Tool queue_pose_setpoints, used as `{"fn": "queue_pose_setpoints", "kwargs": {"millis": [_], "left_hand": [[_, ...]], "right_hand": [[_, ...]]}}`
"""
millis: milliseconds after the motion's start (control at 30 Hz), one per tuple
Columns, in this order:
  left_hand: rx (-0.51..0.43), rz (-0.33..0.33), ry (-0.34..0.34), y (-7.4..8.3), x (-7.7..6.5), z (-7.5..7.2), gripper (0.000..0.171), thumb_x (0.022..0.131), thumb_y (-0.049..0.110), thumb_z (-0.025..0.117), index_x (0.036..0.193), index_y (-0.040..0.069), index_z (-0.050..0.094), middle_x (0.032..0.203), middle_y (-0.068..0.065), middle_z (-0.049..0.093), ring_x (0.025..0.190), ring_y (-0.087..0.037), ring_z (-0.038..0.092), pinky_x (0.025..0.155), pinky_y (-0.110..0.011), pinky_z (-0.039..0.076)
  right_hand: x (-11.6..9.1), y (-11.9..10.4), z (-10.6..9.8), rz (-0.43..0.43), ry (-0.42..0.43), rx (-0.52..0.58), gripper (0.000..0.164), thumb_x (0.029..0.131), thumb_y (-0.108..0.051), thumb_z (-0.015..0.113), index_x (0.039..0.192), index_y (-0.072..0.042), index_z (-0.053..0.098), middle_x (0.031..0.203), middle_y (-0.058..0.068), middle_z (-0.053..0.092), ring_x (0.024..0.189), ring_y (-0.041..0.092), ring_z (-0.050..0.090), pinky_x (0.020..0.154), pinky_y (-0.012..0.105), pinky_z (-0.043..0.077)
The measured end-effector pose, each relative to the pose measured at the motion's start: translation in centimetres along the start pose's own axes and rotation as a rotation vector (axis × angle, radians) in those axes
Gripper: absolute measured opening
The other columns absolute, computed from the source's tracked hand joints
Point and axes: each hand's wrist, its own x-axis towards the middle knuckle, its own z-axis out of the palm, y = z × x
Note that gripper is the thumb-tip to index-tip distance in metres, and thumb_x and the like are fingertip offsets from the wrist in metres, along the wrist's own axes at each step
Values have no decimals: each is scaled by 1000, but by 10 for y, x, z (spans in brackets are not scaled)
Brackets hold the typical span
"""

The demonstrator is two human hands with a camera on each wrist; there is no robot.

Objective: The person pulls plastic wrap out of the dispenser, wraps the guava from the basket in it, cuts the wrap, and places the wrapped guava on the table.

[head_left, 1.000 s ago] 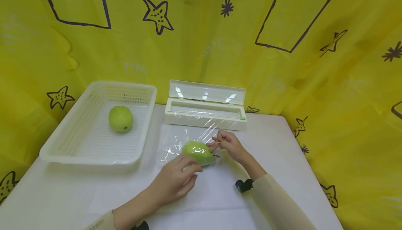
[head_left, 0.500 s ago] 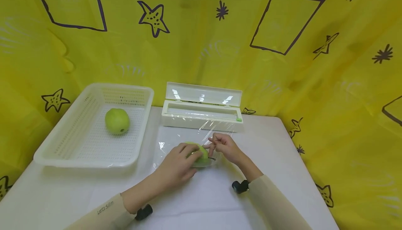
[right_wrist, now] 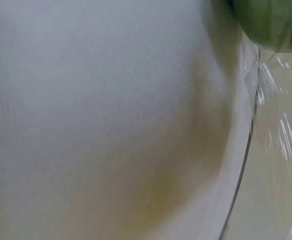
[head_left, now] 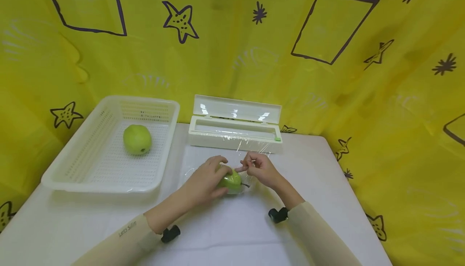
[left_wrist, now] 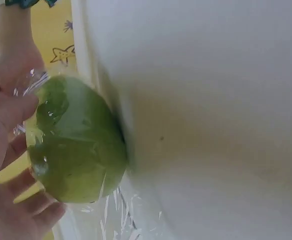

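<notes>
A green pear with a dark stem lies on the white table, under clear cling film. My left hand grips it from the left, fingers and thumb curled round it through the film. In the left wrist view the film lies tight and shiny over the pear. Just right of the pear, my right hand pinches the film, one finger reaching toward the fruit. The film runs back to the white cling film dispenser, whose lid stands up. The right wrist view barely shows the right hand.
To the left, a white plastic basket holds another green pear. A yellow patterned curtain hangs behind the table. The dispenser stands near the table's back edge.
My left hand has moved onto the pear and taken hold of it, bringing film over it. The pear has turned, stem toward the right. My right hand stays close by.
</notes>
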Motion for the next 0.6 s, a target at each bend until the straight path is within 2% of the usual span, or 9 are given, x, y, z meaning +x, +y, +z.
{"fn": "queue_pose_setpoints", "kwargs": {"millis": [67, 167, 333, 433, 533, 600], "left_hand": [[-47, 4, -20, -2, 1, -1, 44, 80, 33, 83, 114, 15, 63, 123, -7, 59, 114, -25, 59, 96, -39, 52], [-67, 0, -49, -2, 2, -2, 42, 83, 35, 80, 114, 14, 63, 119, -3, 61, 108, -20, 60, 90, -35, 54], [-43, -39, -80, -3, -1, -4, 47, 88, 42, 74, 123, 13, 62, 128, -4, 62, 119, -22, 57, 95, -37, 54], [-43, -44, -69, -4, -5, -4, 48, 87, 40, 76, 125, 13, 62, 132, -3, 62, 123, -22, 56, 96, -39, 54], [-60, -38, -48, -6, -9, -6, 48, 84, 36, 80, 124, 14, 63, 132, -3, 62, 120, -22, 56, 94, -39, 55], [-74, -28, -42, -7, -11, -7, 51, 82, 34, 82, 124, 14, 63, 132, -3, 62, 118, -21, 57, 94, -38, 55]], "right_hand": [[-1, 0, 0, 5, 1, 4, 10, 76, 10, 41, 71, 3, 36, 78, 10, 49, 93, 44, 71, 107, 45, 46], [-2, 0, 1, 26, 5, 14, 10, 77, 9, 42, 71, 3, 38, 79, 7, 50, 95, 45, 70, 103, 42, 49], [-5, 1, -1, 41, 14, -24, 13, 83, 7, 50, 75, 2, 41, 81, 6, 52, 96, 45, 70, 91, 37, 56], [-7, 3, -4, 61, 31, -117, 13, 84, 3, 55, 76, -2, 46, 80, 5, 54, 90, 34, 69, 82, 34, 56], [-9, 4, -7, 121, 44, -223, 12, 82, -2, 61, 76, -7, 51, 78, 1, 55, 82, 20, 61, 76, 30, 52], [-11, 6, -8, 163, 40, -280, 13, 81, -5, 65, 77, -11, 54, 76, -1, 55, 76, 15, 54, 69, 27, 46]]}}
